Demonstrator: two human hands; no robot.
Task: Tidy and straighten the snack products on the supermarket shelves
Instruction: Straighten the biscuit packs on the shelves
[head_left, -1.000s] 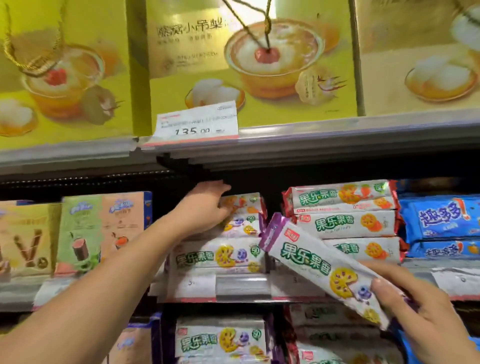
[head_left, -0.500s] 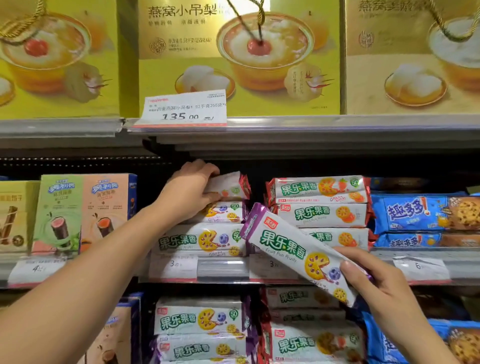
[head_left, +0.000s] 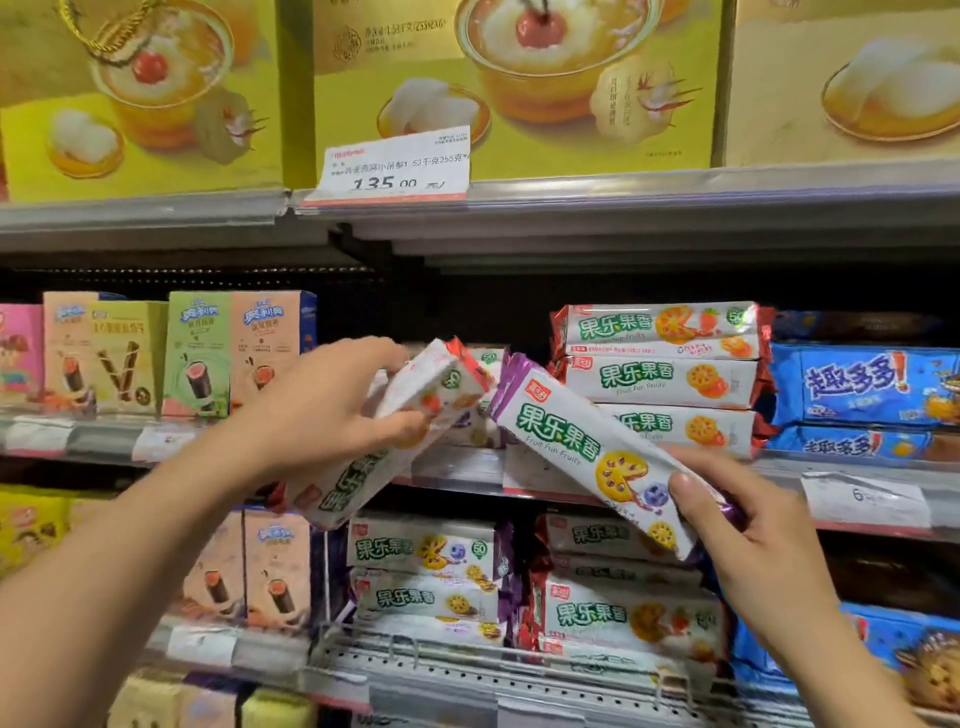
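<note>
A supermarket aisle, dim under the shelves: a grey metal shelf (head_left: 623, 205) up top carries big yellow gift boxes (head_left: 519, 78) with a white price tag (head_left: 395, 166) clipped to its edge. The middle shelf (head_left: 457, 467) holds small cookie boxes (head_left: 197, 353) on the left, a stack of red-ended biscuit packs (head_left: 660, 374) in the centre and blue cookie packs (head_left: 867, 384) on the right. More packs sit on the shelf below.

The left hand (head_left: 322, 410) grips a red-ended biscuit pack (head_left: 395, 431) around its upper half, fingers curled over the top and thumb underneath. That pack is out in front of the middle shelf, its long axis tilted, upper end pointing up and to the right (the lower end drops past the shelf edge).

The right hand (head_left: 748, 525) holds a purple-ended biscuit pack (head_left: 587, 447) by its lower right end, thumb pressed on the printed face. This pack slopes the opposite way, its purple end aimed up-left, just beside the top of the other pack, in front of the red-ended stack.
</note>
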